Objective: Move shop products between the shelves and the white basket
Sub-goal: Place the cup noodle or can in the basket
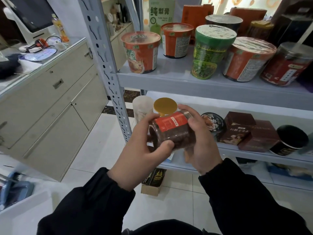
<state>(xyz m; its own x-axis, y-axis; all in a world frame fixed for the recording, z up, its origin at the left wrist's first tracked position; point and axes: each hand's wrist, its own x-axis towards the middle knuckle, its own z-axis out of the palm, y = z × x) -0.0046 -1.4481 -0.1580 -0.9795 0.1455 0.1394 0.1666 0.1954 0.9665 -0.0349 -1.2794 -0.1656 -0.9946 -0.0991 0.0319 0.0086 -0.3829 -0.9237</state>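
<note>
Jar (171, 131) gripped by left hand (140, 150) and right hand (201, 141), gold-lidded jar (165, 106) behind, boxes (245, 131) beside.

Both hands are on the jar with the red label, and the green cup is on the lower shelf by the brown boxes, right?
Not quite. The left hand and right hand do hold the jar, but the green cup stands on the upper shelf, not the lower one by the brown boxes. The head view shows it.
</note>
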